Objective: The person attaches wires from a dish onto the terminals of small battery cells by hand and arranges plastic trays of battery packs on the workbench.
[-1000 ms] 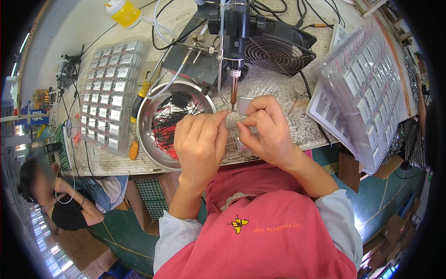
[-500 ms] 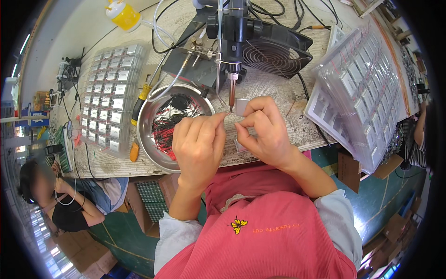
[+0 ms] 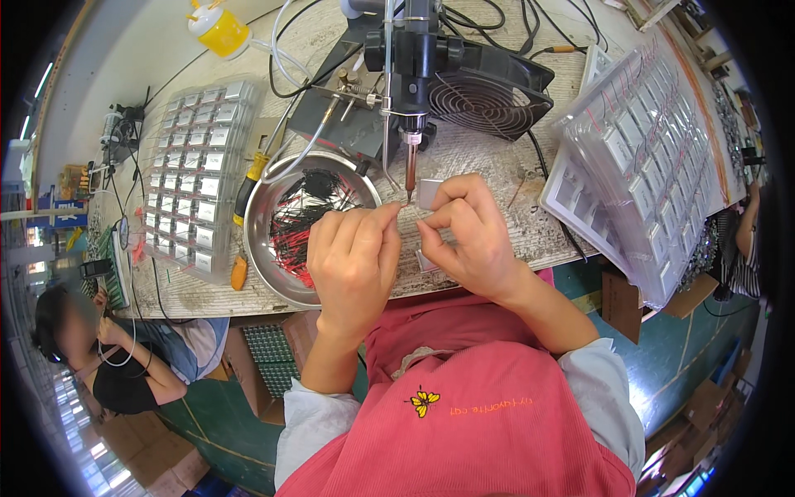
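Note:
My left hand [image 3: 354, 257] is closed in a pinch, its fingertips just below the tip of an upright soldering iron [image 3: 411, 161] on a stand. What it pinches is too small to make out. Across from it, my right hand [image 3: 470, 236] has its fingers curled and closed, and whatever lies between them is hidden. A flat silver-grey square piece [image 3: 428, 191] shows beside the right fingers, close to the iron's tip. Under the right hand, part of another pale piece [image 3: 426, 261] is visible. A steel bowl [image 3: 257, 248] of red and black wires [image 3: 310, 219] stands left of my left hand.
Trays of white square parts [image 3: 186, 178] stand left and, stacked and tilted, right [image 3: 654, 157]. A black fan [image 3: 489, 95] sits behind the iron. A yellow-black screwdriver [image 3: 248, 186] and yellow bottle [image 3: 219, 31] lie left. Another person [image 3: 124, 356] sits at lower left.
Both hands keep almost the same closed pose by the soldering iron's tip. Only a very slight shift of the view shows.

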`<control>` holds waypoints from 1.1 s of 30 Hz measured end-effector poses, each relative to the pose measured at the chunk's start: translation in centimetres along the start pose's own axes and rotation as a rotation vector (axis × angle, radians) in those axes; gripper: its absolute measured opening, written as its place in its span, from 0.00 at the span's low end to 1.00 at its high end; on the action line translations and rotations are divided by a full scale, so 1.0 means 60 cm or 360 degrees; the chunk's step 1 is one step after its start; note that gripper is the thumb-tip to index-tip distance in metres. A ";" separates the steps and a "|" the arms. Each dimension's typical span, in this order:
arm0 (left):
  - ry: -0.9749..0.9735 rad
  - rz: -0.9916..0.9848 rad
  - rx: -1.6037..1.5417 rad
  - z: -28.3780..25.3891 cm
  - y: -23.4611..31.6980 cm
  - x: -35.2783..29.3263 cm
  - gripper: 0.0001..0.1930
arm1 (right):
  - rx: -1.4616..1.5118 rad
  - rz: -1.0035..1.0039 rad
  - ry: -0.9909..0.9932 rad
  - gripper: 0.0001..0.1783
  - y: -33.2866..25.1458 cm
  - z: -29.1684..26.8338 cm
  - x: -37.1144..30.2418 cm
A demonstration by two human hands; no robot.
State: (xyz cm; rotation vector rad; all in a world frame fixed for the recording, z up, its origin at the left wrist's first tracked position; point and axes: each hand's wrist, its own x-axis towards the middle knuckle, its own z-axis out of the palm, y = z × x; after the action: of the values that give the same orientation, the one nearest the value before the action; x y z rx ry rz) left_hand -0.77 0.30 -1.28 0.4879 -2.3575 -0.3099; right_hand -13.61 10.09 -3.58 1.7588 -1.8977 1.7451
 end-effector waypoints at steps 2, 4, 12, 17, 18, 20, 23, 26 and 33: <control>-0.0002 0.0001 0.0003 0.000 0.000 -0.001 0.11 | -0.0006 -0.0001 -0.0002 0.14 -0.001 0.000 -0.001; -0.0010 -0.0008 0.0008 0.000 0.001 -0.001 0.11 | 0.0003 0.0013 -0.0003 0.14 -0.001 0.000 -0.001; -0.0052 -0.0023 -0.0002 0.000 0.002 -0.002 0.11 | 0.0010 0.0024 0.0001 0.13 -0.001 -0.001 -0.003; -0.0072 -0.0042 -0.0011 0.001 0.002 -0.007 0.11 | 0.0019 0.0027 -0.0003 0.13 -0.001 -0.003 -0.007; -0.0067 -0.0034 -0.0028 0.001 0.003 -0.007 0.11 | 0.0053 0.0081 0.0001 0.12 -0.003 -0.005 -0.009; -0.0059 -0.0021 -0.0048 0.003 0.004 -0.007 0.11 | 0.0080 0.0133 0.0008 0.12 -0.003 -0.007 -0.009; -0.0069 -0.0012 -0.0065 0.003 0.010 -0.011 0.10 | 0.0035 0.0057 0.0081 0.11 0.002 -0.007 -0.010; -0.0105 -0.0055 -0.0141 0.001 0.017 -0.010 0.08 | 0.0020 0.0085 0.0100 0.10 0.004 -0.010 -0.011; -0.0226 -0.0198 -0.0233 -0.011 0.005 -0.035 0.08 | 0.0096 0.0239 -0.0060 0.09 -0.003 -0.019 -0.026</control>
State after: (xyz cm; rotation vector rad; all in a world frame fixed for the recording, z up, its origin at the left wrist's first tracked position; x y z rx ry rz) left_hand 1.04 1.39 -1.92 0.5593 -2.4229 -0.5876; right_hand -13.61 11.99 -4.06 1.7211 -2.0634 1.8486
